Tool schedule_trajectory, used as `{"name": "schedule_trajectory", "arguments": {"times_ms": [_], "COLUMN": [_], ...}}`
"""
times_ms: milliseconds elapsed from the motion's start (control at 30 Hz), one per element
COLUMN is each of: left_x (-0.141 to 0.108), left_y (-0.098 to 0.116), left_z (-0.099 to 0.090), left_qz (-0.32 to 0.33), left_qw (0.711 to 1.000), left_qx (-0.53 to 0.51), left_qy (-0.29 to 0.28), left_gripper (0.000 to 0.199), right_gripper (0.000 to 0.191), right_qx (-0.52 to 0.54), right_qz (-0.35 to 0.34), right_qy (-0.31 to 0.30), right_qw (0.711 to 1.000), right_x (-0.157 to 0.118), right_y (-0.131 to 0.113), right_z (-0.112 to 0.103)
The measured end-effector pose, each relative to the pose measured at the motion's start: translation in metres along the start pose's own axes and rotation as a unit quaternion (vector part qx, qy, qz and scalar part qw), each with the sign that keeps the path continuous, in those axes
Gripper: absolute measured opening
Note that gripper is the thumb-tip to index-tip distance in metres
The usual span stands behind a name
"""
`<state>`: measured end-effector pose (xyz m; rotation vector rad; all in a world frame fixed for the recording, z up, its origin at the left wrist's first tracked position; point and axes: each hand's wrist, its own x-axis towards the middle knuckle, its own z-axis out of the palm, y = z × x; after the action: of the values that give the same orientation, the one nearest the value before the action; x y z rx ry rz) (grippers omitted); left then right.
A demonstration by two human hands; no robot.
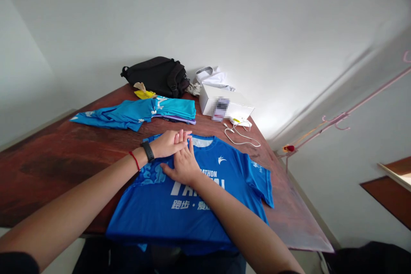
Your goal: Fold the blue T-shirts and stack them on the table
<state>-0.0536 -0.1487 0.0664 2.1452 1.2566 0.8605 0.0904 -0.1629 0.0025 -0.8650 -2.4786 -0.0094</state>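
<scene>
A blue short-sleeved T-shirt (150,218) with white lettering lies front up, its lower hem hanging past the near table edge. Its left-side sleeve (150,175), in a mottled blue pattern, is folded inward over the body. My left hand (167,143), with a black watch at the wrist, lies across the shirt's left shoulder beside the collar, fingers stretched out. My right hand (184,166) rests flat on the chest with its thumb spread toward the folded sleeve. The fingers of both hands overlap near the collar, so part of the left hand's fingers is hidden.
Folded turquoise clothing (128,113) lies behind the shirt on the reddish-brown table (48,154). Farther back are a black backpack (154,75), a yellow item (144,93), a white box (208,102) and white cloth (213,77). A white cable (239,142) trails at right, near a pink rack (359,107).
</scene>
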Motion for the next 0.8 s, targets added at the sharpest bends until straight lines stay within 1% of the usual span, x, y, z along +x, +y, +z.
{"name": "schedule_trajectory", "arguments": {"times_ms": [133,233,400,533,633,800], "left_x": [-0.0001,-0.0002,-0.0006,-0.0007,-0.0002,0.0004], "left_y": [-0.0003,-0.0026,-0.0050,-0.0029,-0.0019,-0.0075], "left_z": [0.0014,0.0050,0.0083,0.0081,0.0082,0.0067], "left_qz": [0.015,0.018,-0.010,-0.032,-0.035,-0.036], "left_qw": [0.999,0.999,0.999,0.998,0.998,0.996], "left_qx": [0.028,0.030,0.022,0.025,0.041,0.077], "left_qy": [-0.006,-0.007,-0.025,-0.037,-0.028,0.006], "left_gripper": [0.051,0.053,0.056,0.055,0.051,0.044], "right_gripper": [0.115,0.113,0.112,0.121,0.123,0.121], "right_qx": [-0.012,-0.011,0.008,0.038,0.066,0.130], "right_qz": [0.011,0.007,0.013,0.011,0.015,0.008], "right_qy": [-0.033,-0.052,-0.077,-0.090,-0.092,-0.062], "right_qw": [0.999,0.999,0.997,0.995,0.994,0.989], "right_x": [-0.0012,-0.0024,-0.0032,-0.0028,-0.0026,-0.0007], "right_y": [-0.0010,-0.0013,-0.0014,-0.0006,0.0008,0.0036], "right_z": [0.0043,0.0062,0.0079,0.0079,0.0069,-0.0005]}}
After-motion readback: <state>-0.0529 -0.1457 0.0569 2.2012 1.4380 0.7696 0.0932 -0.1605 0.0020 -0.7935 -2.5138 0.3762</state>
